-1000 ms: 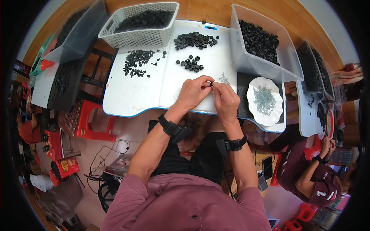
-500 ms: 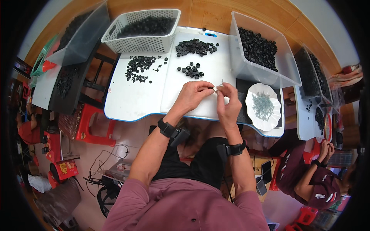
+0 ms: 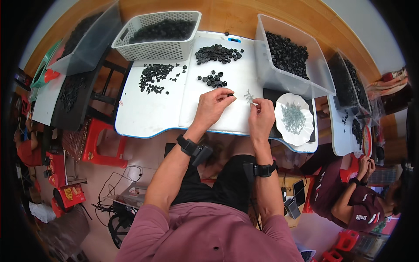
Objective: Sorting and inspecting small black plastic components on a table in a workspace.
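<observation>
My left hand point(image 3: 212, 105) is closed in a pinch on a small black cap-like part point(image 3: 230, 94) above the white board. To its right, my right hand point(image 3: 262, 114) has thumb and fingers pressed together. At its fingertips is a small cluster of clear, thin pieces point(image 3: 248, 95); what the pinch itself holds is too small to make out. A small group of black caps point(image 3: 212, 80) lies just beyond my left hand. More clear pieces point(image 3: 293, 118) fill a white scalloped dish point(image 3: 282, 132) to the right of my right hand.
Behind the work spot are a larger pile of black caps point(image 3: 218, 53), smaller black parts point(image 3: 153, 77), a white perforated basket point(image 3: 152, 50) and a clear bin point(image 3: 291, 83). A red stool point(image 3: 104, 148) stands at left. Another person point(image 3: 349, 192) sits at right.
My hands have drawn apart: the left moved slightly left with the black part, while the right came lower, uncovering the clear pieces. The whole view shifted slightly.
</observation>
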`<state>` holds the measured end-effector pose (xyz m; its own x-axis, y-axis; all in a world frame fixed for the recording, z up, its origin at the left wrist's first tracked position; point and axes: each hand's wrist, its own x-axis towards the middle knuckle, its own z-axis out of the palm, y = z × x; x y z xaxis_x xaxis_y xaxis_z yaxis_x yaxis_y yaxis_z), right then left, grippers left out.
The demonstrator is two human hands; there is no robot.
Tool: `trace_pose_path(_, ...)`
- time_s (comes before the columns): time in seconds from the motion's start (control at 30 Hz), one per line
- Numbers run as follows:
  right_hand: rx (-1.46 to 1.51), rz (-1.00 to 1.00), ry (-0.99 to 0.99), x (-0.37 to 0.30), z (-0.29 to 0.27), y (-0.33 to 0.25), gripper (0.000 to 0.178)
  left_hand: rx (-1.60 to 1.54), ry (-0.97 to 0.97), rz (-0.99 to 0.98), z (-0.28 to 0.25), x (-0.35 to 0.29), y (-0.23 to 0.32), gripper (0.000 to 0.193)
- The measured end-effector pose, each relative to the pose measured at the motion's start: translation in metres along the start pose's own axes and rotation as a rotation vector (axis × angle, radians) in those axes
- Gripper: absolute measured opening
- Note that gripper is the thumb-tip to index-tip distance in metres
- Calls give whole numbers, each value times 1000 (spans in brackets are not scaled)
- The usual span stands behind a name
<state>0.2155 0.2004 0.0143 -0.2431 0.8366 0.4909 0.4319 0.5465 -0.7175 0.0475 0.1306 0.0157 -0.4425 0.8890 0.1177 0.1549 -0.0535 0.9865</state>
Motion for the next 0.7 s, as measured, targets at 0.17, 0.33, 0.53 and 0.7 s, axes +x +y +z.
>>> trace_pose_path(0.17, -217, -194, -125, 13, -9, -1, 15, -18, 55, 21, 1, 0, 1, 25)
trace_pose_path(0.33, -365, -261, -342, 30, -18, -3, 10, 15, 69, 49, 1, -4, 2, 24)
trace_pose_path(0.53, -421, -279, -451, 38, -23, 1, 5, -56, 52, 26, 5, -5, -4, 23)
trace_pose_path(0.7, -175, -180, -344, 39, -17, -14, 5, -53, 69, 34, 0, -1, -1, 23)
